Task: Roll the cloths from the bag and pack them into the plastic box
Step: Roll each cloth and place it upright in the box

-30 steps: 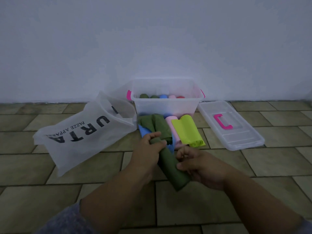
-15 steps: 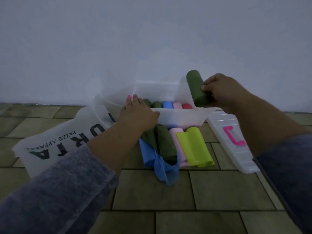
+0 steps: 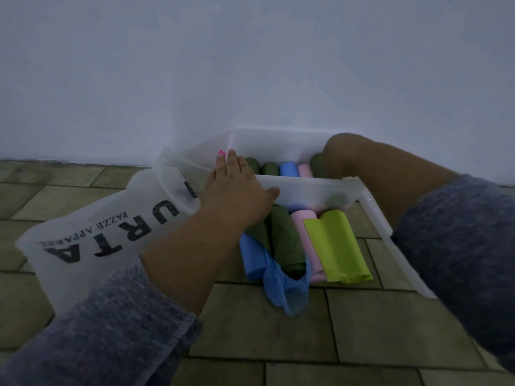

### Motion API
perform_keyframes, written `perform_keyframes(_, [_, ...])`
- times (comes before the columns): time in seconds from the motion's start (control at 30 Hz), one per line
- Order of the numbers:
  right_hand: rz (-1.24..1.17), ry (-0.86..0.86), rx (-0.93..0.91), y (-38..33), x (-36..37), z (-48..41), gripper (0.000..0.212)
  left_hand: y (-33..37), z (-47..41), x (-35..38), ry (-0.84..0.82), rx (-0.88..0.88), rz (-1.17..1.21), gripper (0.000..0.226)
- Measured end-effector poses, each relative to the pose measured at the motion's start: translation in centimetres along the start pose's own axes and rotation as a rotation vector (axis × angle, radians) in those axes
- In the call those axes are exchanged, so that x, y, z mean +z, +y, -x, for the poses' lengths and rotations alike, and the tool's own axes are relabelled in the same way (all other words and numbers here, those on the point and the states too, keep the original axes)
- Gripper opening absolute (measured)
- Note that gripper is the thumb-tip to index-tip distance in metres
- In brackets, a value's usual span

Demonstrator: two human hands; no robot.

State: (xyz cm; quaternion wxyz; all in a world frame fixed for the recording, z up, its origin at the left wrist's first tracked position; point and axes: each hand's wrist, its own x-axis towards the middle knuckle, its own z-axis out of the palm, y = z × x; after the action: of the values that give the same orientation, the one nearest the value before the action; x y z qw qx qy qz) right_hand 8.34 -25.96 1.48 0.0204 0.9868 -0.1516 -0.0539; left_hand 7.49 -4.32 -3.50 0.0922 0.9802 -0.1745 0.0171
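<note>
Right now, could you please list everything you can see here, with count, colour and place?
plastic box: one, clear, on the floor against the wall
rolled cloths: five showing, three dark green, one blue, one pink, in a row inside the box
loose cloths: one pile, blue, dark green, pink and lime, on the floor in front of the box
bag: one, white with black lettering, lying left of the box
lid: one, clear, right of the box, mostly behind the arm
floor: olive tiles
wall: pale, behind the box
sleeves: two, blue-grey, on the forearms
left hand: flat on the box's left front corner
right hand: reaching into the box's right end, beside a green roll; its grip is hidden
</note>
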Motion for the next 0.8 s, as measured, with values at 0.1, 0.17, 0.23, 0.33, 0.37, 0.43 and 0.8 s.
perform_keyframes(0.1, [-0.052,-0.148,0.028,0.4,0.1,-0.1,0.029,0.0,0.1,0.1,0.018,0.008,-0.007,0.096])
perform_keyframes(0.17, [-0.061,-0.187,0.022,0.4,0.2,-0.1,0.019,-0.1,0.1,0.2,0.022,0.012,-0.011,0.096])
perform_keyframes(0.23, [-0.072,-0.183,0.012,-0.1,0.5,0.0,0.020,-0.3,0.2,0.2,0.013,0.017,-0.016,0.096])
perform_keyframes(0.33, [-0.123,-0.118,0.046,-0.7,0.7,0.9,0.038,-0.4,0.3,-0.4,-0.026,0.048,0.019,0.094])
perform_keyframes(0.37, [-0.148,-0.088,0.058,-0.6,0.8,1.4,0.039,-0.6,0.5,-0.7,-0.040,0.066,0.048,0.093])
perform_keyframes(0.43, [-0.190,0.065,0.071,0.0,1.1,2.8,0.038,-1.2,1.6,-1.3,-0.047,0.096,0.133,0.092])
perform_keyframes(0.8, [-0.433,0.466,0.171,1.0,9.6,12.9,0.031,-3.3,14.2,4.5,-0.481,-0.008,-0.078,0.094])
